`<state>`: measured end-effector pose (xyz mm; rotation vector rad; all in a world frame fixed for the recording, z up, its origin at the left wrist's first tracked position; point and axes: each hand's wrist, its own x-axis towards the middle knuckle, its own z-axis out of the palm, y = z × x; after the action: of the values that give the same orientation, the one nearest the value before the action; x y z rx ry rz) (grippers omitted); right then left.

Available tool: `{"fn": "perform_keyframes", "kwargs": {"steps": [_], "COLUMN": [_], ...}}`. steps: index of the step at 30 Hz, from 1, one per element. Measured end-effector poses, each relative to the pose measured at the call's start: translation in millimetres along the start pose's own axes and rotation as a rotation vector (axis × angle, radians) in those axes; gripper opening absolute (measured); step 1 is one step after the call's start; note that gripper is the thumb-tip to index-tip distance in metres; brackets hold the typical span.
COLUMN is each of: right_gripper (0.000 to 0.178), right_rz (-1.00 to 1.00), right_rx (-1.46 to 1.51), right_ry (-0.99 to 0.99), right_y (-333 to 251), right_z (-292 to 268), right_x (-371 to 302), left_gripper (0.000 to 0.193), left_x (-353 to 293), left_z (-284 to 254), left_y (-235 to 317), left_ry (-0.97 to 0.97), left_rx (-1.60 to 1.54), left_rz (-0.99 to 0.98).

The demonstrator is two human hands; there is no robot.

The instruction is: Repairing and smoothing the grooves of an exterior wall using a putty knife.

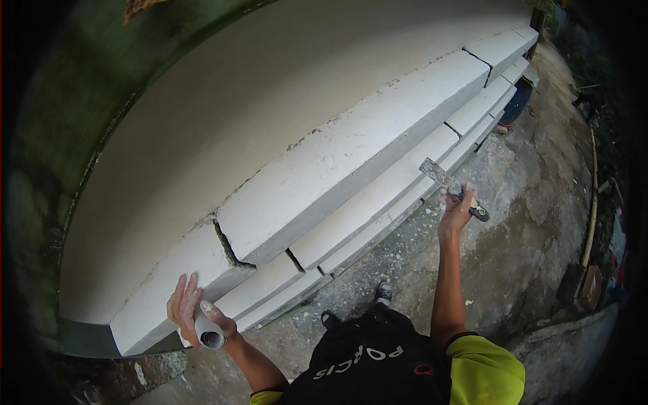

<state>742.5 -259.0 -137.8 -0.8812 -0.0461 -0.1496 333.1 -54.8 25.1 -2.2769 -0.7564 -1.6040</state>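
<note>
While the right hand (459, 209) is closed firmly round the handle of a scraper (435, 171), the left hand (192, 307) has a grey roll (208, 331) tucked in its palm, thumb bent over it, fingers stretched out. So that's one tool on the right, one roll on the left, two hands, both occupied! Look at the scraper: handle inside the fist, its butt poking out below to the right, its smeared blade angled up and left toward the steps. The roll lies just inside the thumb, its hollow end facing the head. Those left fingers spread across the front edge of the top step; how hard they press, I cannot tell.

Moving outward, it's three white steps (351, 152), running from lower left to upper right, and two wide dark gaps cut the top one, one near the left hand, one far up the right. Above them, a broad pale panel (250, 121), and beyond it one green wall (50, 135). Down below, two shoes (383, 291) on the blotchy ground (503, 253). Out right, one long pole (592, 202) and one brown box (590, 287)!
</note>
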Motion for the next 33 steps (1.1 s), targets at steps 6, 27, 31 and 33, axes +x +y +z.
{"fn": "perform_keyframes", "kwargs": {"steps": [6, 27, 31, 33], "right_gripper": [0.017, 0.015, 0.018, 0.021], "right_rz": [-0.066, -0.233, -0.393, -0.574], "right_rx": [-0.020, -0.246, -0.394, -0.488], "right_ry": [-0.073, -0.674, -0.520, -0.484], "right_y": [-32.9, -63.9, -70.1, -79.3], "right_z": [63.2, 102.0, 91.8, 91.1], "right_x": [-128.8, -324.6, -325.1, -315.4], "left_gripper": [0.031, 0.023, 0.023, 0.022], "left_x": [1.7, -3.4, -5.8, -7.5], "left_z": [-9.6, -19.0, -17.4, -16.8], "left_y": [4.6, -13.3, -17.2, -19.6], "left_ry": [-0.087, -0.138, -0.127, -0.124], "left_rx": [-0.040, -0.248, -0.279, -0.267], "left_rz": [-0.012, 0.083, 0.072, 0.091]}}
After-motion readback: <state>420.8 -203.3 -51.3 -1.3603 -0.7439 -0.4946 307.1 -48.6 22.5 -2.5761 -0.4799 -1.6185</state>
